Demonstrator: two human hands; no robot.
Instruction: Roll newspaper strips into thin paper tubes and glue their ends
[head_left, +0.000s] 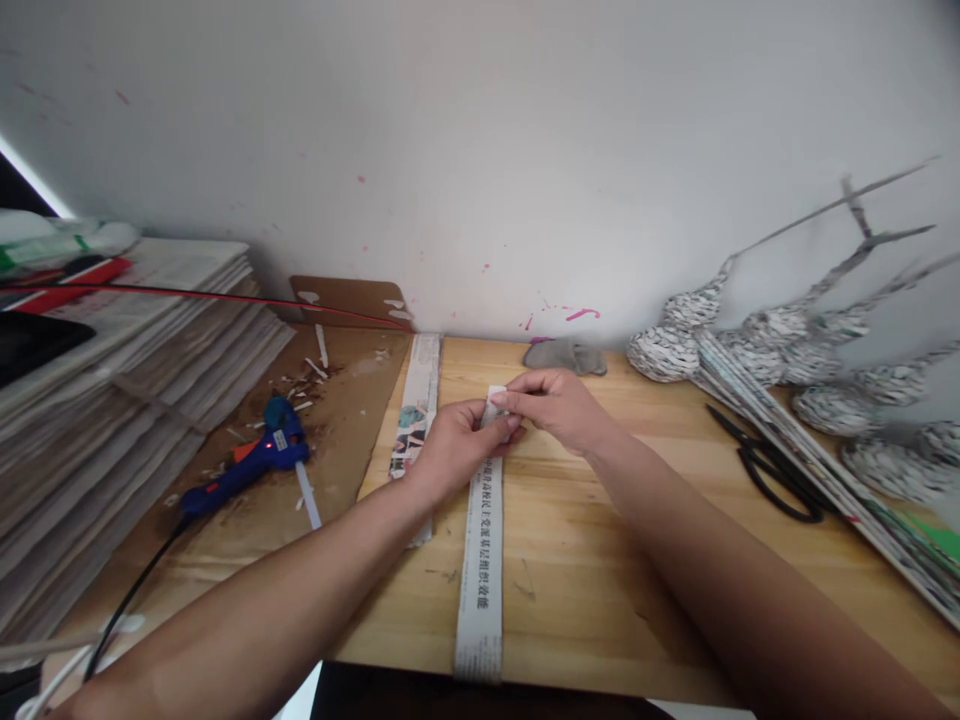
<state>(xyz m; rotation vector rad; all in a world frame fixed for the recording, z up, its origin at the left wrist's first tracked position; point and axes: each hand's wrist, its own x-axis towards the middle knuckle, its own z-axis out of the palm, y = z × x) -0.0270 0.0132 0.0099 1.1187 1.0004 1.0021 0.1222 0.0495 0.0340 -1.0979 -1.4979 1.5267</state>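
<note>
A long newspaper strip (480,560) with a line of large printed characters lies on the wooden table, its near end reaching the front edge. At its far end my left hand (459,440) pinches the paper between thumb and fingers. From the right, my right hand (556,405) pinches the tip of the same strip, close to the left fingertips. Just left of it lies a second stack or strip of newspaper (416,400) with coloured pictures, partly behind my left hand and forearm.
A blue glue gun (262,455) rests on stained cardboard (360,400) at left, beside stacked newspapers (165,370). At right are black scissors (772,475), rolled paper sticks (795,440) and several woven paper gourd shapes (667,350). A grey cloth (559,356) lies by the wall.
</note>
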